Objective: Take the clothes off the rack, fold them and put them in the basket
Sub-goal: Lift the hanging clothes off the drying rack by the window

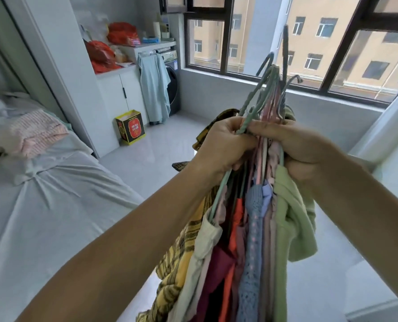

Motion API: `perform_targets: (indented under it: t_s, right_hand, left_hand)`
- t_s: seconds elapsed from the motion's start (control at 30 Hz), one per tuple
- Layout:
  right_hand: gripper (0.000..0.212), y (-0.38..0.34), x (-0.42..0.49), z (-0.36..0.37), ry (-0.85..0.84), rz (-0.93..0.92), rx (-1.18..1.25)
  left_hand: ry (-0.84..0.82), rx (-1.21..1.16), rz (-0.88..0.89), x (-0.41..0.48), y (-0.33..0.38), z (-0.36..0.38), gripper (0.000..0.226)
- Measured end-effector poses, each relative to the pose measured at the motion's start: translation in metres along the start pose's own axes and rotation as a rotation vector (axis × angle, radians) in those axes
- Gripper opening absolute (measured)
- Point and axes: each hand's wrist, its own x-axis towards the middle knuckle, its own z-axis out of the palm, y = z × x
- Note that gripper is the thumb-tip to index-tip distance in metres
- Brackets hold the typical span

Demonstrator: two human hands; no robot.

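A bunch of several hangers (268, 89) with clothes hanging from them is held up in front of me, hooks pointing upward. My left hand (221, 145) grips the hanger necks from the left. My right hand (302, 149) grips them from the right. Below the hands hang a yellow plaid garment (181, 263), an orange one (236, 219), a blue knitted one (251, 252) and a light green one (290, 219). No rack and no basket is in view.
A bed with a pale sheet (42, 217) and a pink striped pillow (35, 133) lies at the left. A yellow and red box (130, 127) stands on the floor by white cabinets (121, 96). A washing machine (172, 87) with a pale cloth (153, 87) is by the window (239, 36).
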Motion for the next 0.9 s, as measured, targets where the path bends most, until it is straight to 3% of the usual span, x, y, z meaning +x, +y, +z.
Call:
perform_targets:
  t_s: [0.17, 0.37, 0.9]
  right_hand:
    - [0.013, -0.006, -0.028, 0.036, -0.054, 0.015, -0.016]
    - [0.017, -0.006, -0.053, 0.107, -0.129, 0.030, -0.091]
    - [0.014, 0.027, -0.067, 0.405, -0.121, -0.029, -0.139]
  left_hand:
    - [0.067, 0.004, 0.018, -0.045, 0.016, -0.014, 0.027]
    - [0.155, -0.012, 0.043, -0.104, 0.031, -0.057, 0.028]
    - [0.233, -0.147, 0.152, -0.282, 0.076, -0.299, 0.020]
